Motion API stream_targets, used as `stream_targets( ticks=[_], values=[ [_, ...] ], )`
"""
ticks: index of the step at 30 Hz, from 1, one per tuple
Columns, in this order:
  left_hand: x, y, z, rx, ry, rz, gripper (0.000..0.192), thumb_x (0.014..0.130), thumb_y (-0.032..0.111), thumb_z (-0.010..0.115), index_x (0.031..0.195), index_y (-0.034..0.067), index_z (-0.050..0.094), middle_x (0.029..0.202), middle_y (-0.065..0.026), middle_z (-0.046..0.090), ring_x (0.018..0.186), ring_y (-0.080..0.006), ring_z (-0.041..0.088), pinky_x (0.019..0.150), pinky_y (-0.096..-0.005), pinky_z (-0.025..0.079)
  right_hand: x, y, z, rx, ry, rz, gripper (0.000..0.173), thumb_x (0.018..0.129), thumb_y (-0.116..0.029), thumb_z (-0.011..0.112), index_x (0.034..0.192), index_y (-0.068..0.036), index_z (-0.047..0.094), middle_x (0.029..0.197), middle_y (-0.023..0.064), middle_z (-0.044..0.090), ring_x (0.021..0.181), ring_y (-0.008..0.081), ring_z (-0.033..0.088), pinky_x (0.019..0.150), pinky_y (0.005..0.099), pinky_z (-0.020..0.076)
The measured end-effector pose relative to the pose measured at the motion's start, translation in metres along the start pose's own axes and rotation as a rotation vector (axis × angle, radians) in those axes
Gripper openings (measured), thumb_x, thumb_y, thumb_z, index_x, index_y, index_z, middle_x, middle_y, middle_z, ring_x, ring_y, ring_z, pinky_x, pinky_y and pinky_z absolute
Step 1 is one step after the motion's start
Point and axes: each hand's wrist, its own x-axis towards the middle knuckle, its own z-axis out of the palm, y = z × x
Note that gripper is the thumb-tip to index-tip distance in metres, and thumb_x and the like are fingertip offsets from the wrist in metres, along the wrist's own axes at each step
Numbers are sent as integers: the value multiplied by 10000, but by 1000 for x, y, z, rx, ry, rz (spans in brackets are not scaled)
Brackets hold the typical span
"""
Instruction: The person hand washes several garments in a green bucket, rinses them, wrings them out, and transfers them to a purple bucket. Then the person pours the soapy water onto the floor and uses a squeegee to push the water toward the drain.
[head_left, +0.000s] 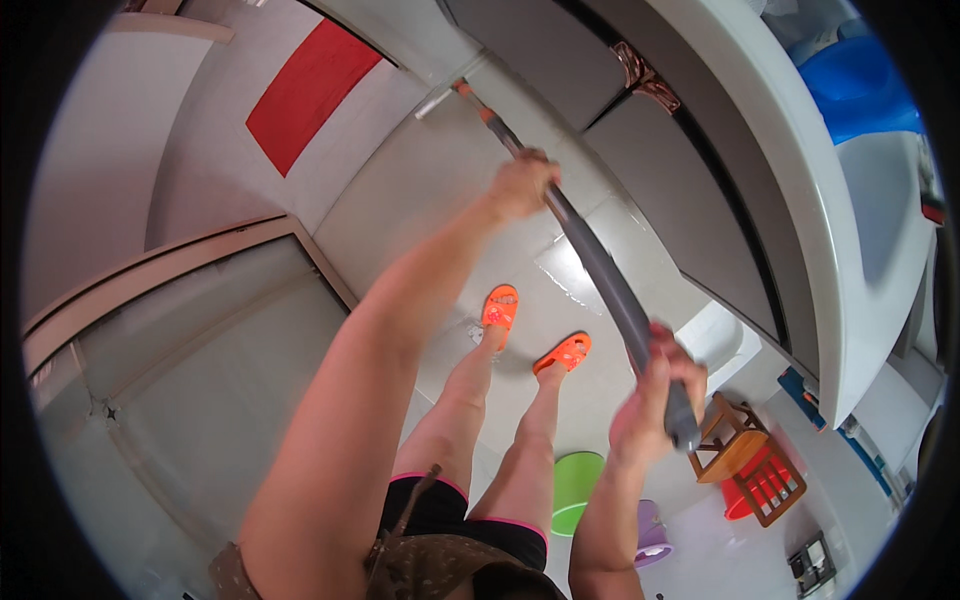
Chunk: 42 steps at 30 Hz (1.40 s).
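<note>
A long grey-handled floor squeegee (600, 251) runs from the lower right to the upper middle of the view. My left hand (525, 182) is closed around its shaft near the orange joint, slightly blurred. Closer to me, my right hand (661, 397) grips the thick grey handle near its end. The pale narrow head (435, 103) of the tool rests at the far end of the tiled floor (420, 180), between a wall and a grey cabinet. Wet, shiny patches show on the tiles near my orange slippers (500, 311).
A grey cabinet (525, 56) under a white washbasin counter (817, 225) lines the right. A glass door (210, 352) with a pale frame stands left. Behind me are a green tub (576, 491), a purple bucket (652, 534), a wooden chair (739, 455) and a red bucket (757, 480).
</note>
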Motion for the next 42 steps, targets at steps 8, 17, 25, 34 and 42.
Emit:
stream_targets(
  ticks=[8,17,25,34,42],
  values=[
    [-85,204,119,-450,-223,202,160,713,-25,616,804,105,596,868,-81,562,965,-286,509,795,-396,472,-88,-122,-188,-254,208,146,213,903,-214,619,931,-81,455,969,68,484,1130,278,496,856,448,530],
    [-133,325,162,-662,-374,313,163,727,29,624,877,90,606,882,-80,564,971,-266,512,754,-390,493,-127,-201,-249,-444,163,21,269,863,-227,671,847,-57,463,871,91,504,1056,301,544,865,461,513],
    [-117,193,138,-280,46,192,215,723,-2,650,919,86,631,849,-68,554,840,-233,567,721,-343,476,-97,-76,-235,-96,18,-64,231,725,-139,751,752,-23,553,814,166,644,883,383,641,813,480,498],
    [-59,-8,74,468,207,499,308,719,55,768,990,91,625,1100,-117,480,865,-200,529,734,-307,497,-69,104,-115,329,-267,-145,180,753,-16,699,844,-21,544,921,97,602,1056,310,582,818,373,502],
    [-17,8,148,474,-69,513,168,728,13,723,868,88,673,892,-97,616,700,-206,608,596,-276,491,-96,154,-179,492,191,-40,190,736,16,694,819,-23,527,918,79,596,1004,280,605,820,381,508]
  ],
)
